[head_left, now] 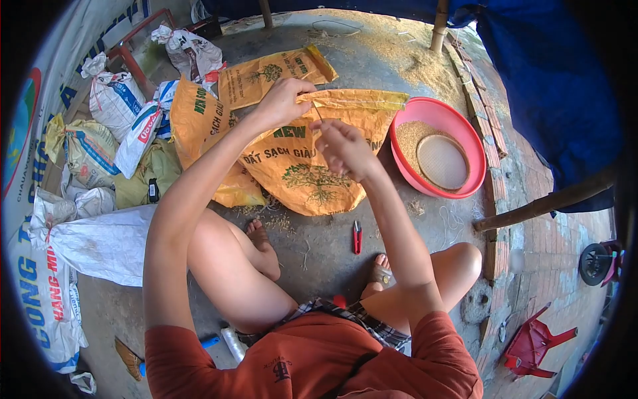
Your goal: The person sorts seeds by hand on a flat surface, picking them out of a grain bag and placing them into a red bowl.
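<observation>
My left hand [286, 101] is closed on the top edge of an orange printed sack [266, 174]. White thread [372, 104] runs along that folded edge towards its right corner. Just below the edge, my right hand [345, 149] has its fingers pinched together. A thin, dark, needle-like rod [318, 114] spans from those fingertips up to the sack edge by my left hand; its exact kind is too small to tell. Red-handled thread snips [357, 238] lie on the floor below the sack, apart from both hands.
Right of the sack stands a pink basin [475, 174] of grain with a round sieve [442, 161] in it. Another orange sack [249, 83] lies behind. Filled sacks [116, 96] crowd the left side. A wooden pole [545, 199] and an overturned red stool [537, 342] are at right.
</observation>
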